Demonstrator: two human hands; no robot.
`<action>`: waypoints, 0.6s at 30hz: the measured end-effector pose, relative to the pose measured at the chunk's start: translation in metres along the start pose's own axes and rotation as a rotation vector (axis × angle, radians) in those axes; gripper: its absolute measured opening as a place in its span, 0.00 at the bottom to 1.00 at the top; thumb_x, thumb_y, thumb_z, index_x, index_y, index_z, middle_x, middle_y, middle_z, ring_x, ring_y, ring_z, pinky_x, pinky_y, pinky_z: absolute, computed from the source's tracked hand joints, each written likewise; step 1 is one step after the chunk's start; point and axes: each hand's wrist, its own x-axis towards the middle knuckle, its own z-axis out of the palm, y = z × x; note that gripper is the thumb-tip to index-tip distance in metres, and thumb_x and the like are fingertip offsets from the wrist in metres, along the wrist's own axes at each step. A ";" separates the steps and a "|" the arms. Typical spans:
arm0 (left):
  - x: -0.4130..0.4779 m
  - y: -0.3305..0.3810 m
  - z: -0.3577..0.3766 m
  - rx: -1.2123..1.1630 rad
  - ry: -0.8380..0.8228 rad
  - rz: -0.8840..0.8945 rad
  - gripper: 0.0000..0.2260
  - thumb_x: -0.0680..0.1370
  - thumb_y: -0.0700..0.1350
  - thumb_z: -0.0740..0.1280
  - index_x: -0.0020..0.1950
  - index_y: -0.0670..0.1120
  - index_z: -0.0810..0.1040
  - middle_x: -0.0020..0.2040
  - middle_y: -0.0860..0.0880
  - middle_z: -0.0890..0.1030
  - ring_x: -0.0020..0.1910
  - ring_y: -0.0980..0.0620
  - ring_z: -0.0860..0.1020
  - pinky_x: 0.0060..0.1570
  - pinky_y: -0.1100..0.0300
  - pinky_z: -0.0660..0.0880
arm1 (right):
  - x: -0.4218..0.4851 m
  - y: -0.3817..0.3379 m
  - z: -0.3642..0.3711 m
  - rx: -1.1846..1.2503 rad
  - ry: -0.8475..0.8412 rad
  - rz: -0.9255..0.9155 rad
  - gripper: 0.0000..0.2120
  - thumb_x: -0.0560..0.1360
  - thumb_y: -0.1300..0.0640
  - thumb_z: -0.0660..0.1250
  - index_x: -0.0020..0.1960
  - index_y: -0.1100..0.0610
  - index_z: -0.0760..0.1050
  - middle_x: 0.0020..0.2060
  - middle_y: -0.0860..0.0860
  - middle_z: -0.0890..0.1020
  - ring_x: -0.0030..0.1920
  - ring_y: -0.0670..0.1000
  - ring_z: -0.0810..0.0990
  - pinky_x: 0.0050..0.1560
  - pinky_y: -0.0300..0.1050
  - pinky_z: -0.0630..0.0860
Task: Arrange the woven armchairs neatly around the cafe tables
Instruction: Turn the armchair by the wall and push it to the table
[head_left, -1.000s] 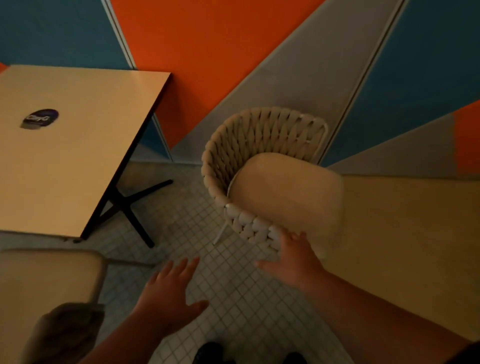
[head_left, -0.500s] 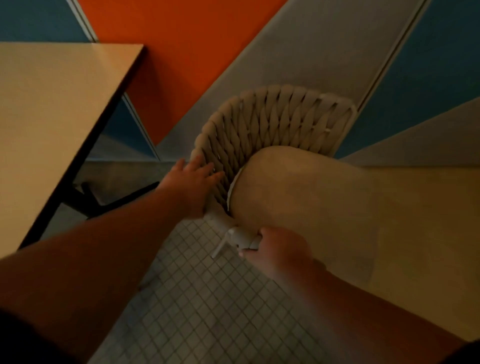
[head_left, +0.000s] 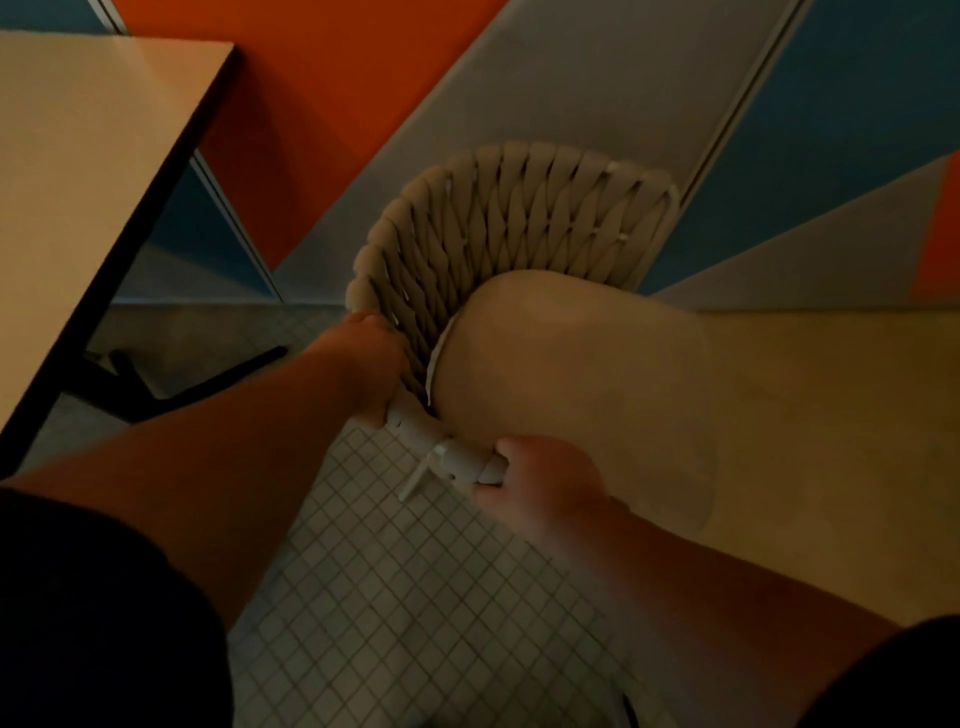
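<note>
Both hands have hold of the armchair (head_left: 519, 223). My left hand (head_left: 371, 364) curls round the woven rim on the side nearest the table (head_left: 78, 182), and my right hand (head_left: 540, 478) closes on the pale front end of that same arm. With both holds on one side, I reckon a pull could tip it or swing a leg into the table's black foot (head_left: 208, 379), and the cushion (head_left: 571, 374) might slide. The chair stands right of the table, its back to the wall (head_left: 571, 78). It has a thick beige weave and a slim pale frame.
</note>
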 end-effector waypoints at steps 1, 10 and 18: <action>-0.004 0.005 0.000 -0.017 0.002 -0.013 0.22 0.70 0.64 0.70 0.62 0.58 0.80 0.56 0.53 0.77 0.61 0.47 0.71 0.65 0.51 0.69 | -0.003 0.004 -0.001 -0.009 -0.022 -0.012 0.14 0.74 0.38 0.67 0.44 0.48 0.72 0.38 0.46 0.78 0.42 0.50 0.78 0.39 0.44 0.72; -0.054 0.078 0.003 -0.170 -0.056 -0.159 0.22 0.70 0.63 0.67 0.61 0.57 0.81 0.56 0.51 0.79 0.62 0.45 0.73 0.67 0.48 0.68 | -0.027 0.062 -0.018 -0.202 -0.140 -0.140 0.18 0.71 0.37 0.70 0.52 0.48 0.79 0.42 0.46 0.79 0.43 0.51 0.77 0.43 0.44 0.73; -0.070 0.164 -0.016 -0.363 -0.099 -0.323 0.21 0.74 0.61 0.65 0.63 0.53 0.80 0.61 0.48 0.78 0.68 0.41 0.69 0.77 0.42 0.56 | -0.037 0.117 -0.052 -0.397 -0.236 -0.184 0.17 0.68 0.33 0.70 0.46 0.45 0.76 0.38 0.43 0.77 0.42 0.49 0.79 0.45 0.44 0.77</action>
